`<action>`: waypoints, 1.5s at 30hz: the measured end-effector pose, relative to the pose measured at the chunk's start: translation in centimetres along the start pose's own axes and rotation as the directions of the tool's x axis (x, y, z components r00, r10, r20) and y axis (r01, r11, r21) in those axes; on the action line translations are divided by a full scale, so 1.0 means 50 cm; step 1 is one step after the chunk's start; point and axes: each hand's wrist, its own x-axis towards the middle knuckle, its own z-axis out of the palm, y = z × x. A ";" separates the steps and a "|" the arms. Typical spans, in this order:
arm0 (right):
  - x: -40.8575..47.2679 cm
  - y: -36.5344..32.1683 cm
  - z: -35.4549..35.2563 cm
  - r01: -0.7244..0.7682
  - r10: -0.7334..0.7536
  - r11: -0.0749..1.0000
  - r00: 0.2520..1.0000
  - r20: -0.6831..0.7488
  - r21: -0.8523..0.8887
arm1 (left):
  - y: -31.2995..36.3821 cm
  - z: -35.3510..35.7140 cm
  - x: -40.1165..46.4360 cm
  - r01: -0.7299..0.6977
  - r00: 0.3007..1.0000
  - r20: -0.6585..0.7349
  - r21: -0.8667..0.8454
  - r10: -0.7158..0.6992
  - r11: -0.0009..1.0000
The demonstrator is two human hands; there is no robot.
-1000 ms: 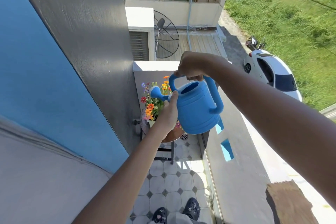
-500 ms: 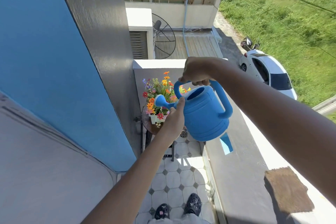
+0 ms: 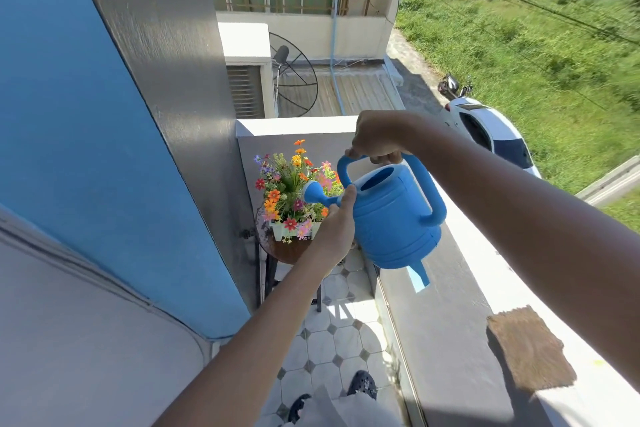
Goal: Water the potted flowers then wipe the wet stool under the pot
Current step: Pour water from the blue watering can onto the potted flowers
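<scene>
Flowers (image 3: 294, 187) in a white pot (image 3: 294, 230) stand on a round brown stool (image 3: 287, 250) beside the blue wall. Left hand (image 3: 337, 222) cups the spout of the blue watering can (image 3: 391, 215), fingers curled around it; right hand (image 3: 377, 140) grips its top handle.

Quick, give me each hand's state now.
Left hand: closed on the watering can, at the base of its spout.
Right hand: closed on the can's top handle.
</scene>
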 end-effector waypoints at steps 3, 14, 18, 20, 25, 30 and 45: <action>0.000 0.017 -0.003 -0.016 0.016 1.000 1.000 -0.008 -0.026 | -0.011 0.017 0.017 0.032 0.999 -0.001 -0.011 -0.032 0.999; 0.001 0.069 -0.027 -0.076 0.076 0.997 0.997 -0.001 0.011 | 0.030 0.058 0.017 -0.045 0.990 0.129 -0.027 0.048 0.999; -0.001 0.082 -0.034 -0.075 0.076 0.997 0.997 -0.017 0.027 | 0.034 0.069 0.025 -0.070 0.990 0.123 -0.027 0.073 0.997; 0.000 0.089 -0.037 -0.080 0.081 0.995 0.997 -0.021 0.052 | 0.037 0.071 0.032 -0.065 0.989 0.132 -0.030 0.069 0.997; 0.000 0.100 -0.045 -0.081 0.083 0.994 0.996 -0.027 0.080 | 0.042 0.076 0.043 -0.079 0.988 0.134 -0.017 0.080 0.997; 0.003 0.102 -0.061 -0.066 0.074 0.990 0.995 -0.061 0.127 | 0.061 0.067 0.052 -0.101 0.990 0.097 -0.014 0.102 0.995; 0.072 0.020 -0.058 0.076 -0.058 0.987 0.990 -0.126 0.144 | 0.077 -0.036 0.105 -0.111 0.985 -0.134 0.011 0.111 0.994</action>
